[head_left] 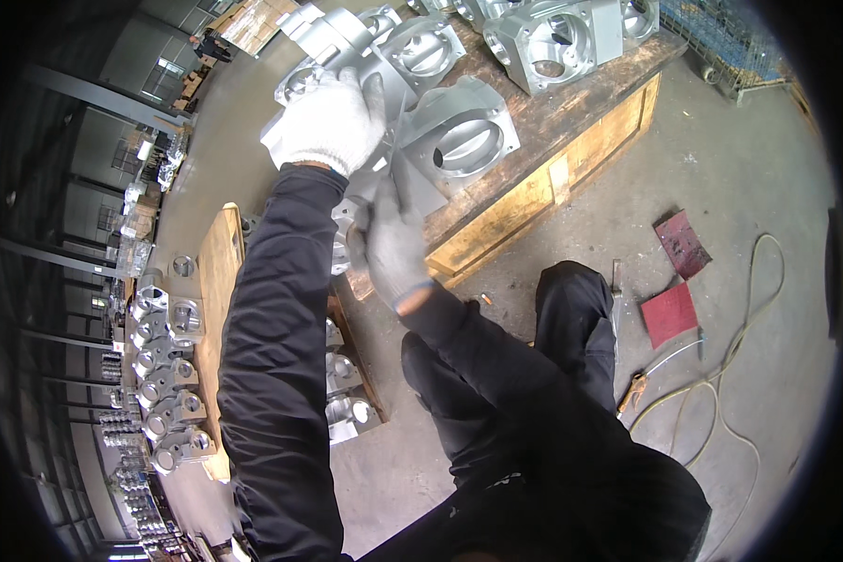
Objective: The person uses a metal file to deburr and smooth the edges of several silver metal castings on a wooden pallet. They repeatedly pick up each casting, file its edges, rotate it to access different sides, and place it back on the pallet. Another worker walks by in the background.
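Dark sleeves (281,365) reach up from the lower edge, with the knees of dark trousers (576,314) beside the right one. Between the two gloved hands sits a grey metal housing (426,195), at the near corner of a worn wooden counter (585,110). White-gloved, the left hand (323,117) lies over the upper part of the metalwork, fingers bent; whether it clasps anything I cannot tell. Grey-gloved, the right hand (393,245) is at the counter's near corner, its fingers pointing up beside a thin grey strip (398,126); I cannot tell whether they pinch it.

Just right of the hands, by the counter's long right edge, stands a housing with a large round bore (468,136). More bored housings (553,47) crowd toward the counter's far right corner. Below the near corner, a wooden crate (370,398) holds further castings (345,412). Left of the left sleeve, a row of silver castings (164,375) lines a wooden board (220,309).

On the floor to the right are two red sheets (670,317), an orange-handled tool (633,390) and a looped yellowish hose (740,337). Past the counter's far right corner stands a wire cage (735,56).
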